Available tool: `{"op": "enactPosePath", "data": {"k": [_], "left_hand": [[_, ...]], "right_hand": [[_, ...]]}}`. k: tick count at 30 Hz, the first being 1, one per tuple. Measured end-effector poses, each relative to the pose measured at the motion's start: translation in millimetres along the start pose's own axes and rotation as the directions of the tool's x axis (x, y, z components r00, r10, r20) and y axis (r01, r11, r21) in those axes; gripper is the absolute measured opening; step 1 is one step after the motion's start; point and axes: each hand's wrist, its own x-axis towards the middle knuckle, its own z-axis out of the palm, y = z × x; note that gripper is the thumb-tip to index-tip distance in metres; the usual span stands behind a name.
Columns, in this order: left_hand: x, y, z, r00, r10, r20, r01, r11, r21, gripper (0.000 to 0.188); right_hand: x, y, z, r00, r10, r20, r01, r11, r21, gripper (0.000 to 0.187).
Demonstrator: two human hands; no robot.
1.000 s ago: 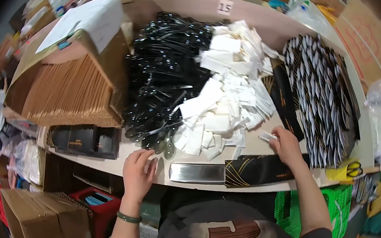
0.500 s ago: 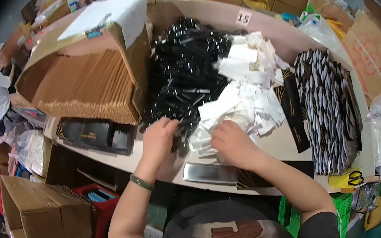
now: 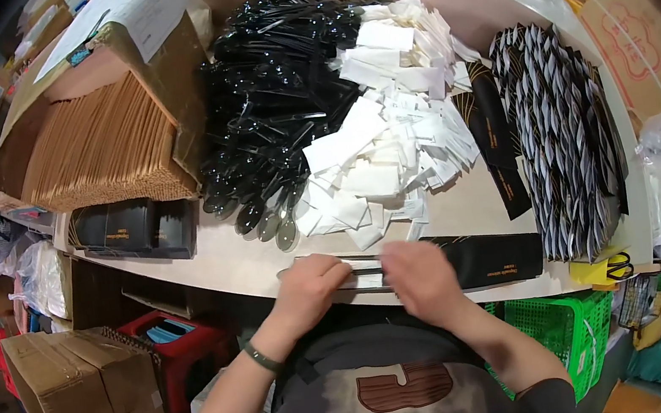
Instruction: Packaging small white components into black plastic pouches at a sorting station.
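Note:
My left hand (image 3: 308, 287), closed, pinches a black plastic spoon and a white paper packet (image 3: 365, 281) at the table's near edge. The spoon's dark handle runs toward my right hand (image 3: 426, 282), slightly blurred, its fingers curled down at the other end; what they grip is hidden. Beside that hand lies a flat black sleeve (image 3: 492, 259) with gold print. Beyond my hands spread a heap of black plastic spoons (image 3: 280, 94) and a pile of white packets (image 3: 397, 137).
At left stands a carton (image 3: 180, 84) of brown paper-like pieces, with black sleeves (image 3: 116, 230) in front. A dense row of black-and-silver sleeves (image 3: 565, 146) fills the right side. Yellow-wrapped scissors (image 3: 613, 267) lie at the right edge, above a green basket (image 3: 563, 334). Cardboard boxes (image 3: 90, 396) stand lower left.
My hands have drawn back from the spoons and packets to the near edge, with a spoon and packet now between them. The view has tilted down.

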Motion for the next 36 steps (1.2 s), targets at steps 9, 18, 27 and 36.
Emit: {"op": "enactPosePath", "data": {"k": [9, 18, 27, 36], "left_hand": [[88, -63, -197, 0.808, 0.074, -0.584, 0.285, 0.819, 0.498, 0.014], [58, -170, -223, 0.722, -0.586, -0.368, 0.667, 0.449, 0.594, 0.015], [13, -116, -179, 0.421, -0.615, -0.666, 0.269, 0.786, -0.556, 0.016], [-28, -50, -78, 0.764, -0.577, 0.288, 0.637, 0.607, -0.475, 0.008]], "right_hand": [[19, 1, 21, 0.968, -0.158, 0.195, 0.168, 0.985, -0.037, 0.028], [9, 6, 33, 0.93, 0.0, 0.368, -0.018, 0.999, 0.044, 0.007], [-4, 5, 4, 0.979, -0.142, 0.146, 0.15, 0.988, -0.043, 0.025], [-19, 18, -23, 0.926, -0.022, 0.377, 0.028, 1.0, -0.01, 0.047]]}}
